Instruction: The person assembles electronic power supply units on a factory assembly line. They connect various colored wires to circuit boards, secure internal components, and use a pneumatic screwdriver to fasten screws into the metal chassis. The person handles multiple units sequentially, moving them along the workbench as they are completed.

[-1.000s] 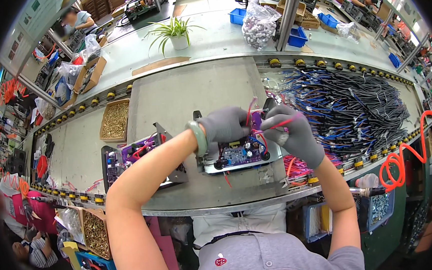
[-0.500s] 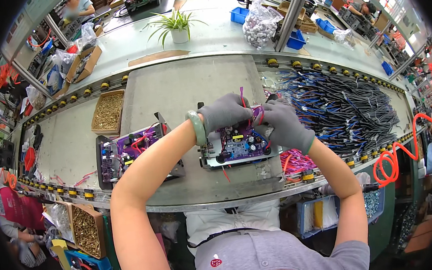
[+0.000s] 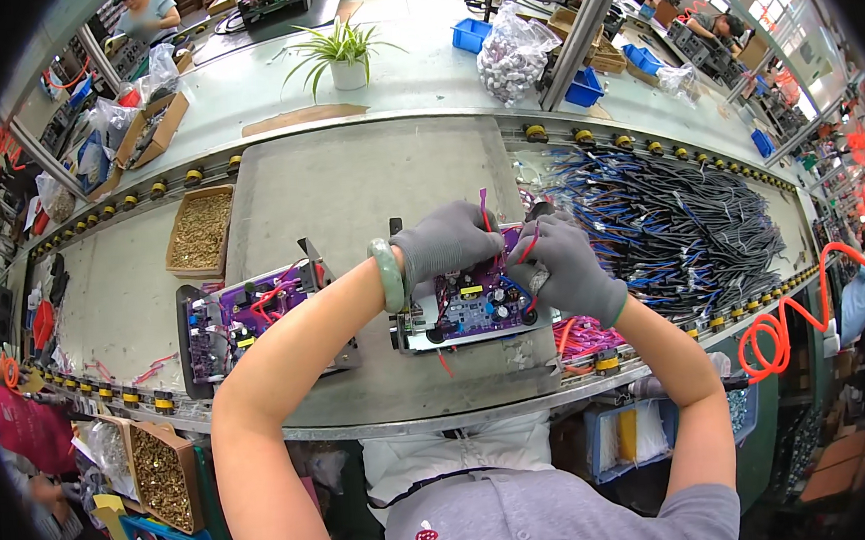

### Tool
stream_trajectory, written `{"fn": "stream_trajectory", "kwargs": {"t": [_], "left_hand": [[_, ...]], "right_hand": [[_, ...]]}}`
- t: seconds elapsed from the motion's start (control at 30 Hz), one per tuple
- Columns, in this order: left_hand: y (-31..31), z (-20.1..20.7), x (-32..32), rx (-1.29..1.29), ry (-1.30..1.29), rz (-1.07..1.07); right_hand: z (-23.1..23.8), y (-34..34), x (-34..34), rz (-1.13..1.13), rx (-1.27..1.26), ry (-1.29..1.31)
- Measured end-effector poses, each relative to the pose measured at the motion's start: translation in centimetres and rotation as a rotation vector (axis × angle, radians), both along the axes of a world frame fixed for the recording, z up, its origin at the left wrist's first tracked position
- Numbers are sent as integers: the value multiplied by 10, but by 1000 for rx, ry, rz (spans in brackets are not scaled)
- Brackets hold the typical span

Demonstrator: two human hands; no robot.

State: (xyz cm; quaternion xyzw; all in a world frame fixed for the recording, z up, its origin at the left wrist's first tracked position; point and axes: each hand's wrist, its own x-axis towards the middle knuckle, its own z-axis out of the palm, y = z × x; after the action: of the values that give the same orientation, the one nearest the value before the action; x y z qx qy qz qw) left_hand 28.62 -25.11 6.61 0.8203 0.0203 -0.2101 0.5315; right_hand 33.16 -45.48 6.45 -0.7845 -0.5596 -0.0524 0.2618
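Note:
A purple circuit board (image 3: 476, 315) on a metal chassis lies in front of me, with yellow, blue and black parts on it. My left hand (image 3: 447, 239), in a grey glove, is closed at its far edge, and a pinkish-red wire (image 3: 484, 202) rises from between the fingertips. From the right, my gloved right hand (image 3: 575, 268) bends over the board's corner, its fingers closed around a red wire (image 3: 529, 244). The fingertips of both hands are partly hidden. Left of my forearm sits a second board unit (image 3: 246, 323) with red wires.
Black cables with blue and white ends (image 3: 690, 222) cover the bench at right, beside pink wires (image 3: 588, 336). A carton of brass-coloured parts (image 3: 199, 231) stands at left. A coiled orange hose (image 3: 765, 350) hangs at right. Across the rail stands a potted plant (image 3: 347, 72).
The whole view has shifted slightly. Both hands stay at the board's far edge, and my right fingers have curled in closer around the red wire.

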Motion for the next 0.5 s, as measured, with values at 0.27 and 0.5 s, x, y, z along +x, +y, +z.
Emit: {"fn": "stream_trajectory", "kwargs": {"t": [0.27,0.5], "left_hand": [[-1,4,0,12,18,-20],[0,-6,2,75,-74,-14]], "right_hand": [[-4,0,3,34,10,-1],[14,4,13,153,-360,-284]]}}
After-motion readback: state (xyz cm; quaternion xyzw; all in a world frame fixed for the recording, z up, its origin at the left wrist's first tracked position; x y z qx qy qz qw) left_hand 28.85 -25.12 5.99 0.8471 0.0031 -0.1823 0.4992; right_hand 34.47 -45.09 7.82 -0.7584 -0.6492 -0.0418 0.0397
